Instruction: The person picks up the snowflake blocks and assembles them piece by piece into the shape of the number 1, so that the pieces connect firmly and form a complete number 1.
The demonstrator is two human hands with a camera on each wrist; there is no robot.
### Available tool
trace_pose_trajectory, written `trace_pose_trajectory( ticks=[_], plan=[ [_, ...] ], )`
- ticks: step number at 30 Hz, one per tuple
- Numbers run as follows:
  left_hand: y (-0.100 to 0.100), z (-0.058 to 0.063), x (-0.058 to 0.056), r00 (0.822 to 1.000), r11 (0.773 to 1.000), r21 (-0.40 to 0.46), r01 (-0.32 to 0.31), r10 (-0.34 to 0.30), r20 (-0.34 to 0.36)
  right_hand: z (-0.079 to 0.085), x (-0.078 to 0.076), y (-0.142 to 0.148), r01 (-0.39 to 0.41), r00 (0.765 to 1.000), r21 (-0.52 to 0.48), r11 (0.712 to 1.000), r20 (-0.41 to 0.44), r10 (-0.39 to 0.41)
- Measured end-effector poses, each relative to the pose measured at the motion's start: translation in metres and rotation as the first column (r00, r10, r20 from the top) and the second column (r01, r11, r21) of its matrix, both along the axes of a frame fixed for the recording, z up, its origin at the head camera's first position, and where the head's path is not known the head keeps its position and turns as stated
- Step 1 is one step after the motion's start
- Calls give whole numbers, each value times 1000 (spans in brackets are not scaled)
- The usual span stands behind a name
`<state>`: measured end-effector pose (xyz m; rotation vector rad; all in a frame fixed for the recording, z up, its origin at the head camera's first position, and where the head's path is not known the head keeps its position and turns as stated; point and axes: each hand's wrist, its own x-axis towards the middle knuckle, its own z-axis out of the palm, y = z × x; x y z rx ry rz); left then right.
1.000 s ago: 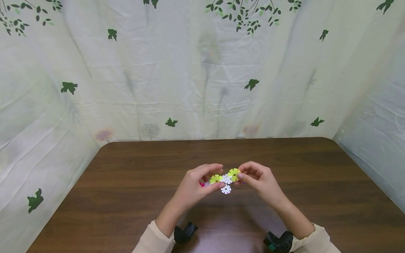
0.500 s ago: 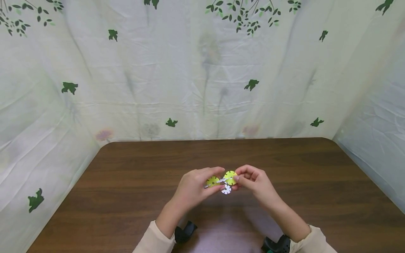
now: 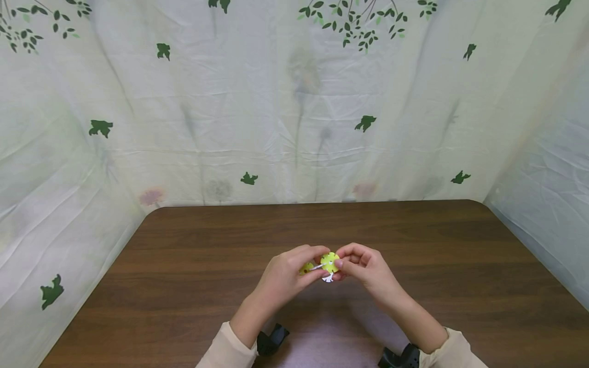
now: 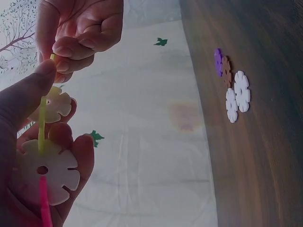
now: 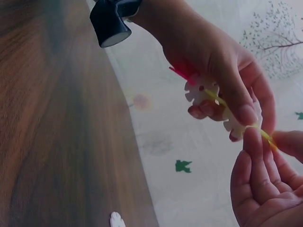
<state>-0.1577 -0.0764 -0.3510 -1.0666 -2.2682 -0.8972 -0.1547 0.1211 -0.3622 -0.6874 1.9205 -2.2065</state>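
Observation:
A chain of notched plastic snowflake discs is held off the table between the two hands. In the left wrist view it runs from a pink disc [image 4: 46, 210] through a white disc [image 4: 59, 182] and a yellow disc [image 4: 41, 127] to a second white disc [image 4: 58, 108]. My left hand [image 3: 286, 272] grips this chain, thumb on one side and curled fingers behind. At its far end, my right hand [image 3: 364, 266] pinches a yellow snowflake disc [image 3: 329, 261] by the edge, touching the second white disc. Fingers partly hide that joint.
Loose snowflake discs lie on the brown table [image 3: 193, 286] under the hands: a purple disc [image 4: 218, 62], a brown disc [image 4: 227, 73] and two white discs, one of them [image 4: 242, 91] larger in view. A printed curtain [image 3: 276, 102] hangs behind the table.
The right hand has moved left and slightly down with its yellow disc, closer to the left hand. The chain has turned, so its white disc now shows edge-on.

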Motion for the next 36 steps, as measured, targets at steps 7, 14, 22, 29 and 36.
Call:
trace_pose_trajectory(
  ticks=[7, 14, 22, 29, 36],
  plan=[
    [-2, 0, -2, 999, 1000, 8, -24, 24, -28, -3, -11, 14, 110, 986, 84, 990, -137, -98],
    [-7, 2, -3, 998, 999, 24, -38, 39, -44, -15, -30, 32, 230, 957, 190, 955, -224, -186],
    [-10, 3, -5, 998, 998, 47, -43, 45, -37, -38, -47, 45, 270, 950, 302, 914, -240, -201],
    [-10, 2, -5, 998, 998, 43, -39, 41, -37, -67, -58, 56, 265, 959, 438, 859, -210, -189],
    [-11, 2, -6, 998, 999, 36, -40, 42, -42, -79, -62, 60, 297, 948, 542, 786, -267, -174]
  ],
)
